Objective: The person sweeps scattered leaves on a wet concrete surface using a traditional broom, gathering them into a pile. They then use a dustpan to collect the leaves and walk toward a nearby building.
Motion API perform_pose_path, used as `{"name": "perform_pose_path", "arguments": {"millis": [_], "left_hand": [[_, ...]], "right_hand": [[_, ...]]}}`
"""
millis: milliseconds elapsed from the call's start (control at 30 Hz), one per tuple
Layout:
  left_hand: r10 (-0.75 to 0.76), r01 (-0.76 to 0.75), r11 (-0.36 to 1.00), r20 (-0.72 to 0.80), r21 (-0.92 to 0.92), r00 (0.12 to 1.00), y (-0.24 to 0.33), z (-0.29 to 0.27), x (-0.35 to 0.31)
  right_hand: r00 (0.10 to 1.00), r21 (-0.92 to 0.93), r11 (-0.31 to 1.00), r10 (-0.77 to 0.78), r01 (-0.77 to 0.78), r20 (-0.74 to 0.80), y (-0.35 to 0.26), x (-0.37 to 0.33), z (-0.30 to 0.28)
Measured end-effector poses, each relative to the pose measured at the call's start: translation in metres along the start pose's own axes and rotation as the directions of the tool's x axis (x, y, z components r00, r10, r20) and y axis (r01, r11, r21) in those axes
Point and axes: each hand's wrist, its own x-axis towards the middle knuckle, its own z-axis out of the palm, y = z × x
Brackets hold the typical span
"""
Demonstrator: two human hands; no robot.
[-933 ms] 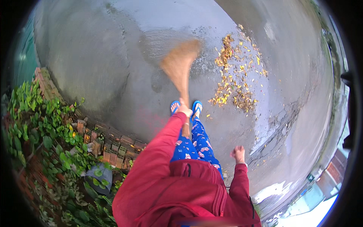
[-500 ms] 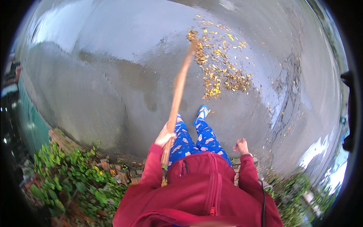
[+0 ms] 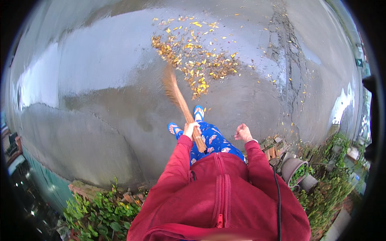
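My left hand (image 3: 191, 129) is closed around the handle of a brown straw broom (image 3: 179, 96). The broom slants forward and left from my waist. Its bristle end (image 3: 170, 80) is blurred and lies just short of a spread of yellow and brown leaves (image 3: 197, 60) on the wet pavement. My right hand (image 3: 243, 133) hangs in the air to the right of my legs. Its fingers are loosely curled, and nothing shows in them.
Wet concrete (image 3: 104, 132) reaches out ahead, with a cracked strip (image 3: 287, 52) on the right. Leafy plants (image 3: 98, 213) and bricks border it near left. Near right stand a tipped plant pot (image 3: 292, 166), bricks (image 3: 273, 150) and more greenery (image 3: 325, 197).
My view has turned, so the leaves appear farther left. The broom has swung; its bristles now point left and sit nearer my feet. Both feet have shifted, and my left hand still grips the broom.
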Motion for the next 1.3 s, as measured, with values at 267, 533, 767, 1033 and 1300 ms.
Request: {"name": "perform_pose_path", "arguments": {"millis": [267, 533, 767, 1033, 1300], "left_hand": [[-0.07, 0.278, 0.82, 0.395, -0.5, 0.916, 0.076, -0.038, -0.091], [0.324, -0.307, 0.863, -0.027, -0.401, 0.946, 0.091, -0.075, -0.176], [0.495, -0.526, 0.845, -0.231, -0.098, 0.838, 0.194, -0.178, -0.193], [0.282, -0.348, 0.927, -0.348, -0.142, 0.894, 0.355, -0.34, -0.088], [0.217, -0.018, 0.916, -0.457, 0.401, 0.863, 0.349, -0.164, 0.145]], "right_hand": [[0.997, -0.076, 0.994, -0.082, 0.082, 0.002, -0.01, -0.004, -0.029], [0.982, 0.403, 0.895, -0.166, 0.19, -0.095, -0.12, 0.02, -0.041], [0.731, -0.757, 0.581, -0.649, 0.299, -0.209, -0.17, -0.042, -0.194], [0.61, -0.067, 0.991, -0.122, 0.114, -0.783, -0.129, -0.216, -0.358], [0.786, 0.472, 0.863, 0.416, -0.182, -0.458, -0.086, -0.228, -0.154]]}}
